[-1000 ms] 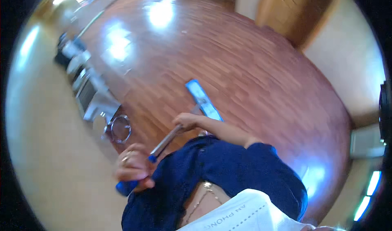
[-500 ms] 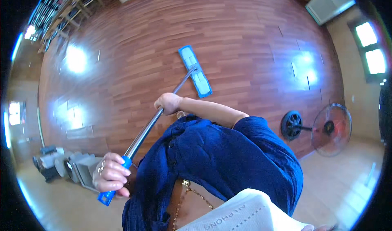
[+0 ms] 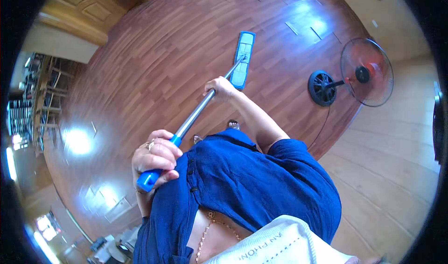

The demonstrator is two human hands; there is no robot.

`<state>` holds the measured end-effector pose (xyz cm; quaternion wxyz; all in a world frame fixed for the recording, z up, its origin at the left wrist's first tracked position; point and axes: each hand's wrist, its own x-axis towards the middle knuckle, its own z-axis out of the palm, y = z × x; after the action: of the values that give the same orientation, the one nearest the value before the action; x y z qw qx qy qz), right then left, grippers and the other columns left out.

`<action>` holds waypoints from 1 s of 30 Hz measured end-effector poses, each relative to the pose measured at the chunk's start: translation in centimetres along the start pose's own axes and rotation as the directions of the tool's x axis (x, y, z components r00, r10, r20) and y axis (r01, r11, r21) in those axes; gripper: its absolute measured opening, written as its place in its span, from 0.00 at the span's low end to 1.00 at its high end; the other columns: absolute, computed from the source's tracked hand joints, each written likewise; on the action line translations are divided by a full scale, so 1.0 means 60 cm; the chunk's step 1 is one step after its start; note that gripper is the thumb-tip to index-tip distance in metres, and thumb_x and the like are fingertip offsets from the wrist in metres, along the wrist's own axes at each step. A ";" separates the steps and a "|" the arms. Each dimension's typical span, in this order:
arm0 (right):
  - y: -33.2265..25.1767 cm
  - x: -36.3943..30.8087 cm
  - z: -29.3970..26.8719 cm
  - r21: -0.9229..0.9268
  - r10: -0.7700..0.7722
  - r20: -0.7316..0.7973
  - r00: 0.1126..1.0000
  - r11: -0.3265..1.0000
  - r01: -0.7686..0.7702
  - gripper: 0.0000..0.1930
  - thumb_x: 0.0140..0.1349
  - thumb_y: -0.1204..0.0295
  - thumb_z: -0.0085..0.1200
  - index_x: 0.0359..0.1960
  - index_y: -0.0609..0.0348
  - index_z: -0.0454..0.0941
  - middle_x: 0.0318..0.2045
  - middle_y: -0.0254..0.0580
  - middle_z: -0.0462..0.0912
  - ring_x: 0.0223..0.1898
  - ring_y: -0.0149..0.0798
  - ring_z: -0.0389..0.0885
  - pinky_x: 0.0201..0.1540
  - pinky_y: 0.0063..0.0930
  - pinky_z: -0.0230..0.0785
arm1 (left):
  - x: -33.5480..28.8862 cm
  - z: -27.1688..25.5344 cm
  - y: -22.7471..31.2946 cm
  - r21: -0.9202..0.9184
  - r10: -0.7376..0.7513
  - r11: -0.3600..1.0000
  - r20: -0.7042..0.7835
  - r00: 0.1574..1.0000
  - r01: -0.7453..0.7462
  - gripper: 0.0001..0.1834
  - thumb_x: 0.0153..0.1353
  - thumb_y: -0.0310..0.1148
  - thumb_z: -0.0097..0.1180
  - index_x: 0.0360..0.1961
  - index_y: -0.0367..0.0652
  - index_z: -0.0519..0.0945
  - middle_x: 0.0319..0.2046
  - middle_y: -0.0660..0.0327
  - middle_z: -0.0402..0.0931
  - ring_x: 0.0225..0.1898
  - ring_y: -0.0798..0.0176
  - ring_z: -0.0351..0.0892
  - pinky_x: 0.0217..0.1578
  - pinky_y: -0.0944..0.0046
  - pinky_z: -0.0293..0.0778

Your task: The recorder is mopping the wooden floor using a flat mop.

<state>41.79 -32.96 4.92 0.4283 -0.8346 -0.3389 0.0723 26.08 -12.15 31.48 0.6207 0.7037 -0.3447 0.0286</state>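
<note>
Head view: a flat mop [image 3: 240,73] rests its blue-edged head on the wood-plank floor [image 3: 177,54] ahead of the feet [image 3: 233,125]; the left hand [image 3: 156,155] clasps its blue grip [image 3: 149,179], the right hand [image 3: 221,89] wraps the steel pole [image 3: 193,118] lower down. A wide swing rightward could knock the pedestal fan [image 3: 362,74] or snag what looks like its cord [image 3: 324,124]. Beyond the fan, the beige wall [image 3: 387,161] bounds the floor; more room stretches left, toward the paneled wooden door [image 3: 91,7].

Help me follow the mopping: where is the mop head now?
In the head view, the mop head lies on the brown floor, upper centre, beyond the right hand and left of the fan.
</note>
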 end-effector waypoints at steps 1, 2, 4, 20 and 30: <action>0.008 -0.010 -0.016 -0.016 -0.008 -0.057 0.998 1.000 0.007 0.04 0.43 0.69 0.60 0.20 0.52 0.78 0.23 0.41 0.81 0.28 0.49 0.80 0.32 0.40 0.73 | 0.014 0.006 -0.004 -0.008 -0.030 1.000 0.024 0.999 0.031 0.13 0.45 0.36 0.71 0.24 0.48 0.76 0.21 0.66 0.77 0.31 0.60 0.82 0.49 0.51 0.66; 0.007 -0.020 -0.026 -0.014 0.001 -0.112 0.994 1.000 -0.003 0.06 0.45 0.68 0.62 0.19 0.54 0.77 0.20 0.42 0.79 0.26 0.49 0.80 0.29 0.39 0.72 | 0.024 0.002 -0.008 -0.014 -0.024 1.000 0.076 0.997 0.026 0.13 0.45 0.36 0.71 0.23 0.48 0.76 0.21 0.66 0.77 0.31 0.60 0.82 0.49 0.51 0.66; 0.011 -0.040 -0.042 -0.034 0.053 -0.212 0.976 0.998 -0.061 0.10 0.47 0.67 0.64 0.18 0.56 0.75 0.17 0.44 0.77 0.23 0.49 0.79 0.25 0.39 0.69 | 0.043 -0.001 -0.019 -0.026 0.005 1.000 0.174 0.985 -0.001 0.13 0.46 0.37 0.72 0.23 0.49 0.76 0.21 0.67 0.77 0.32 0.61 0.82 0.50 0.52 0.67; -0.079 -0.237 -0.009 0.002 0.437 -0.501 0.747 0.864 -0.504 0.12 0.50 0.61 0.62 0.17 0.51 0.76 0.17 0.42 0.79 0.25 0.51 0.80 0.31 0.42 0.69 | 0.137 -0.035 -0.081 -0.436 0.312 0.899 0.563 0.765 -0.046 0.12 0.45 0.36 0.72 0.22 0.47 0.79 0.20 0.66 0.78 0.32 0.62 0.84 0.52 0.53 0.66; -0.044 -0.386 -0.008 0.046 0.599 -0.596 0.535 0.690 -0.722 0.10 0.51 0.63 0.61 0.23 0.57 0.80 0.22 0.50 0.81 0.27 0.52 0.82 0.30 0.38 0.74 | 0.156 0.056 -0.156 -0.439 0.274 0.895 0.675 0.685 0.074 0.11 0.46 0.30 0.72 0.23 0.47 0.78 0.25 0.65 0.79 0.38 0.60 0.83 0.54 0.54 0.67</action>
<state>23.07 -46.72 3.29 0.3594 -0.9205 0.1419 -0.0575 36.77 -19.42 27.08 0.5717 0.4810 -0.5967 -0.2927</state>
